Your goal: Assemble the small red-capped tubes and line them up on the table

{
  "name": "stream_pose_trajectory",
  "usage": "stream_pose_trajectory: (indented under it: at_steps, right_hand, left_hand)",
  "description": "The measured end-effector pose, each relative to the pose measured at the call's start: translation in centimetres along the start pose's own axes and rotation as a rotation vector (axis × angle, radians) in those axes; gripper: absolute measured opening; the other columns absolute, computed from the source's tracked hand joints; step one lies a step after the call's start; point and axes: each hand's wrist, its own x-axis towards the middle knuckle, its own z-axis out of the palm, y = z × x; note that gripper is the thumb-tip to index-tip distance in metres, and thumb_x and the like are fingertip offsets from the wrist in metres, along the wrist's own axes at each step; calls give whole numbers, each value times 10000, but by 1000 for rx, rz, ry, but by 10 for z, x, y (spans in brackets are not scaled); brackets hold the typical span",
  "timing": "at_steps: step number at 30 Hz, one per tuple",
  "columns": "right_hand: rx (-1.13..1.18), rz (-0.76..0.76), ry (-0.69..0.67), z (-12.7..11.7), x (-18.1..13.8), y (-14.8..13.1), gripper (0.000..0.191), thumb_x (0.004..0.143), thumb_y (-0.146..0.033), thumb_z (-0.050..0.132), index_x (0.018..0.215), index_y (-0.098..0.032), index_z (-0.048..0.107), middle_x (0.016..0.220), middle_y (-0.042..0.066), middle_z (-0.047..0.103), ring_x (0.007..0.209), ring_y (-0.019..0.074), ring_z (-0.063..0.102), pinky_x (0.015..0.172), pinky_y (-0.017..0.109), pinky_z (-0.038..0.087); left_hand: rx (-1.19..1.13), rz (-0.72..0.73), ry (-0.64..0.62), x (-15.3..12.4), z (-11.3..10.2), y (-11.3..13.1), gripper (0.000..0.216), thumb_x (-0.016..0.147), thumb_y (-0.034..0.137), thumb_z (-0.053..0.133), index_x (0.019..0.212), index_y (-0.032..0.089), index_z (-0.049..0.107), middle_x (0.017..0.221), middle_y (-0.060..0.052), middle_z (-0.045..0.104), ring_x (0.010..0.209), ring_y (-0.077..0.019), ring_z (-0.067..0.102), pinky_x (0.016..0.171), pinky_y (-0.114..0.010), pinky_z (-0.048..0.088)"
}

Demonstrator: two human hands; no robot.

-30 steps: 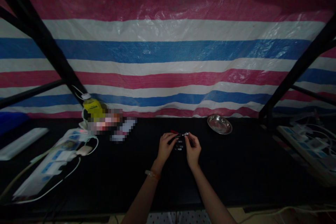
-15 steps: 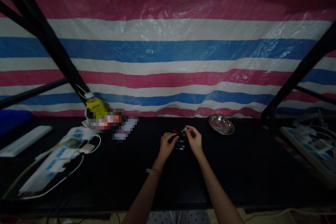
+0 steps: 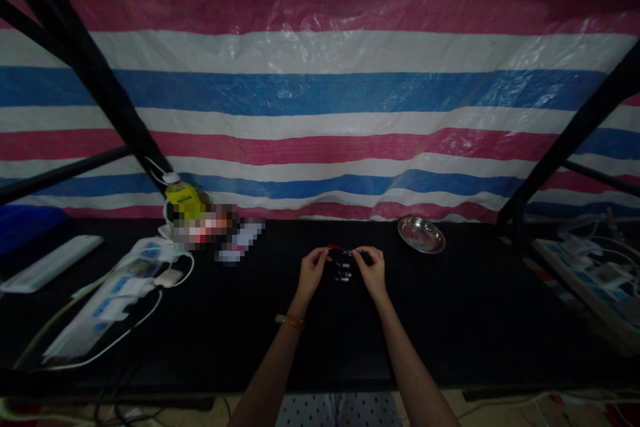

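Note:
My left hand (image 3: 313, 272) is closed in a pinch beside a small red piece (image 3: 334, 247); what its fingertips hold is too small to make out. My right hand (image 3: 372, 271) pinches the end of a small shiny silver piece (image 3: 347, 252), whose kind I cannot tell. Between the two hands, on the black tabletop (image 3: 345, 333), lie several small dark pieces with silver parts (image 3: 343, 275), set in a short column toward me.
A round metal dish (image 3: 421, 235) stands at the back right. To the left are a white power strip (image 3: 107, 307) with cables, a yellow bottle (image 3: 185, 200) and blurred-out items. More plugs and wires (image 3: 607, 277) lie at the far right. A striped sheet (image 3: 320, 93) hangs behind.
My left hand has drawn slightly up and left, its fingers now away from the column of small pieces. My right hand has come down a little, bringing the silver piece lower.

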Motion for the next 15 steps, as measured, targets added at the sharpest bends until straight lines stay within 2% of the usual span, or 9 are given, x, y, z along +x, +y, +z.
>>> stream_pose_trajectory:
  at_steps: [6,15]
  right_hand:
    - [-167,41,0,0,-1,14,264,668,-507,680,725,-251,714,933,56,622,997,244,482,892,396,304]
    - [-224,21,-72,-1,-7,20,213,658,-491,693,722,-291,728,981,61,597,1018,274,436,885,427,288]
  left_hand:
    - [23,-28,23,6,-2,-16,274,787,391,530,811,146,651,758,-54,696,762,-185,653,741,-309,499]
    - [171,11,131,6,-4,-29,173,761,306,554,822,170,641,782,-42,695,766,-185,657,749,-327,503]
